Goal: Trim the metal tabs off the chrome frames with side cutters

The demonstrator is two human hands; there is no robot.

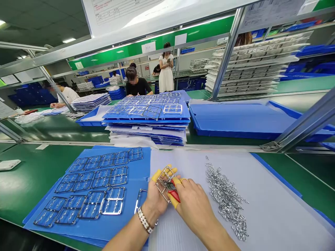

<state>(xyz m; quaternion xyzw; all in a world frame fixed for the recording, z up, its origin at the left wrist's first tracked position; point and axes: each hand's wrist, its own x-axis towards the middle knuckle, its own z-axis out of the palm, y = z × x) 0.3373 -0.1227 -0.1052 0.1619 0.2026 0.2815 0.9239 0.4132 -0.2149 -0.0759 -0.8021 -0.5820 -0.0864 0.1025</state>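
My left hand (156, 195), with yellow finger covers and a bracelet at the wrist, is closed round a small rectangular metal frame (160, 188). In my right hand (192, 195) are red-handled pliers (173, 191), their jaws over the inside of that frame. The exact contact at the jaw tips is too small to make out. Partly behind my left wrist, another metal frame (140, 198) lies on the blue sheet (136, 177). To the right of my hands, a heap of small twisted silver metal pieces (226, 195) is spread on the white sheet (272, 198).
Several finished-looking frames (90, 205) lie in rows at left. Beyond the bench edge stand a stack of loaded blue sheets (148, 120) and a blue tray (243, 120). A metal post (303, 122) rises at right. Several people sit or stand farther back.
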